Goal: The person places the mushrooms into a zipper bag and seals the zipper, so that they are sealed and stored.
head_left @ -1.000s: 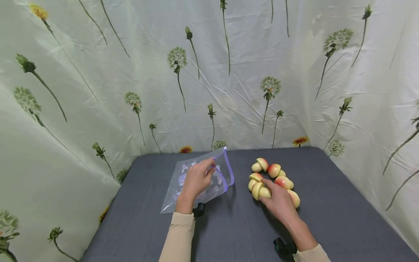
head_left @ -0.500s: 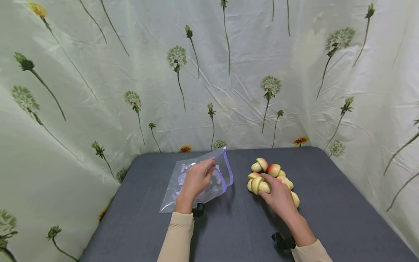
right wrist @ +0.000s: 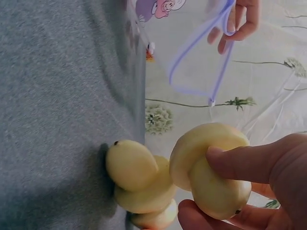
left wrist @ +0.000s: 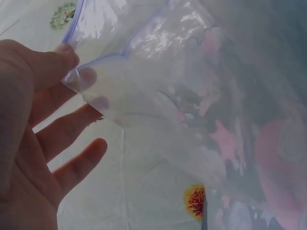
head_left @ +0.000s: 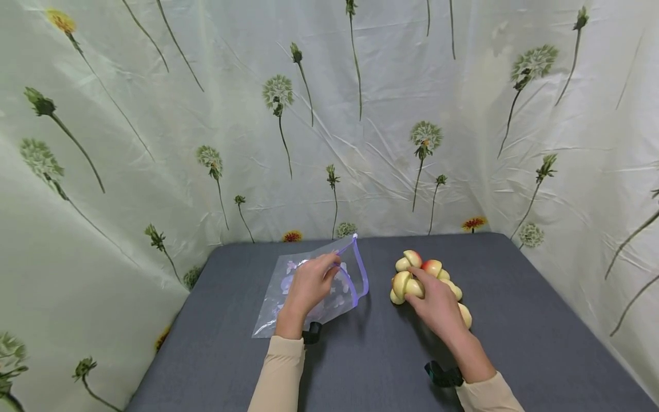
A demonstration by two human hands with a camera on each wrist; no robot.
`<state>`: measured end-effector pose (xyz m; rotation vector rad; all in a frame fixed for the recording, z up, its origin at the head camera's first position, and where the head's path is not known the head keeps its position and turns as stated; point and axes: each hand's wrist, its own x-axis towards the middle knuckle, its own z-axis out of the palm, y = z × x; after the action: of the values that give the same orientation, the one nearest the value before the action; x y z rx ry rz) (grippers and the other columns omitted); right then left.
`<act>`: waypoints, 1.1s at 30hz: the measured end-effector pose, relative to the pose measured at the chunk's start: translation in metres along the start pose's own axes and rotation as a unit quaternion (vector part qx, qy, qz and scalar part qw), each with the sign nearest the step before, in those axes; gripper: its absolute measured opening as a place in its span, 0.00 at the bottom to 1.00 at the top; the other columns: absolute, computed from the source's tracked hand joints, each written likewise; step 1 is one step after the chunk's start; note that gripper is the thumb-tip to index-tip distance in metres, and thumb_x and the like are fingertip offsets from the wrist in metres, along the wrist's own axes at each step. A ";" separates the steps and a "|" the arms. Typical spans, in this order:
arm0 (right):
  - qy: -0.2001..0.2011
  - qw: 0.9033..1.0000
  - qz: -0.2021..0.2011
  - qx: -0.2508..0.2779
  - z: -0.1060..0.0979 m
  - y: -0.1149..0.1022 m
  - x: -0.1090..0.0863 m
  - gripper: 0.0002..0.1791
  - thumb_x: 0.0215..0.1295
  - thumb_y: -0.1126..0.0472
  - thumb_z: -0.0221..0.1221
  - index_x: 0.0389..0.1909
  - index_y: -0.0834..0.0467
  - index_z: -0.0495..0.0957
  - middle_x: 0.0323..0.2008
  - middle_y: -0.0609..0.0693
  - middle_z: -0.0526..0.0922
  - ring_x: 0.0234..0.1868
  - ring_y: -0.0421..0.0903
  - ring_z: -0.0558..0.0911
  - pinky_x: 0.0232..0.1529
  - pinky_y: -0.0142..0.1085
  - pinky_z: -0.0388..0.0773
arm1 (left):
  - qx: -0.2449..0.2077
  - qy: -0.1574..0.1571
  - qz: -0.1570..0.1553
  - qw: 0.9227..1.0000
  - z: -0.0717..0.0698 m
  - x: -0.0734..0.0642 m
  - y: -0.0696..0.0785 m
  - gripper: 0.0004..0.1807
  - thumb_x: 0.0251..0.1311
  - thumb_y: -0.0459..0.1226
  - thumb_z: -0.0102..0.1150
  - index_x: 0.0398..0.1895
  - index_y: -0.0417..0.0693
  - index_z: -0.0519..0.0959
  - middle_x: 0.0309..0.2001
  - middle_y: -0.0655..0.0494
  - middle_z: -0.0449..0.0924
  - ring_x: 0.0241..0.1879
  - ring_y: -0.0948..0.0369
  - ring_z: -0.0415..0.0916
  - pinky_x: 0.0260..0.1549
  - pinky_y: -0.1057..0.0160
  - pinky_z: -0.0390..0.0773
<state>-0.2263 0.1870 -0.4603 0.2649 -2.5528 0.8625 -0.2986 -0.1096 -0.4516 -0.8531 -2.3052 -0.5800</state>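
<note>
My left hand (head_left: 311, 283) pinches the mouth edge of a clear zip bag (head_left: 275, 312) with a purple rim and printed pictures. In the left wrist view, the thumb and forefinger hold the bag (left wrist: 158, 96) at its rim while the other fingers spread behind it. The bag's mouth gapes toward the right. My right hand (head_left: 437, 306) holds a pale yellow toy mushroom (head_left: 412, 288) between thumb and fingers. Its round stem and cap show close up in the right wrist view, where the mushroom (right wrist: 211, 167) is above the table level, beside other mushrooms (right wrist: 132, 165).
Several more yellow and red mushrooms (head_left: 432, 266) lie grouped on the dark grey table (head_left: 370, 366), behind and beside my right hand. A pale curtain (head_left: 231, 114) printed with flowers hangs along the table's back and sides.
My right hand has moved a little farther away and slightly left with the mushroom, which now overlaps the one behind it. The left hand and bag stay nearly still.
</note>
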 end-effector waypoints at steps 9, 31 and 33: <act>-0.009 1.000 -0.005 0.006 0.001 -0.015 0.012 0.34 0.51 0.67 0.72 0.63 0.58 0.77 0.52 0.59 0.84 0.39 0.55 0.81 0.39 0.51 0.76 | -0.020 0.003 0.010 1.000 -0.004 0.000 -0.002 0.06 0.62 0.37 0.69 0.40 0.53 0.82 0.35 0.64 0.84 0.26 0.65 0.76 0.26 0.61 0.75; -0.030 0.998 -0.029 0.039 0.005 -0.043 0.035 0.34 0.53 0.65 0.73 0.64 0.56 0.77 0.51 0.57 0.84 0.35 0.51 0.77 0.38 0.46 0.74 | -0.050 -0.008 -0.014 0.999 -0.008 -0.001 0.000 0.04 0.64 0.39 0.66 0.36 0.54 0.79 0.33 0.66 0.83 0.24 0.69 0.71 0.24 0.67 0.72; -0.027 0.998 -0.033 0.039 0.006 -0.044 0.037 0.34 0.52 0.65 0.73 0.63 0.56 0.78 0.51 0.57 0.84 0.35 0.51 0.77 0.37 0.46 0.74 | -0.051 -0.009 -0.011 0.999 -0.009 -0.001 0.000 0.04 0.64 0.39 0.65 0.36 0.53 0.79 0.32 0.65 0.82 0.24 0.69 0.70 0.25 0.68 0.72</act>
<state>-0.2472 0.1469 -0.4239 0.3998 -2.5483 0.9424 -0.2944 -0.1154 -0.4462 -0.8841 -2.3198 -0.7070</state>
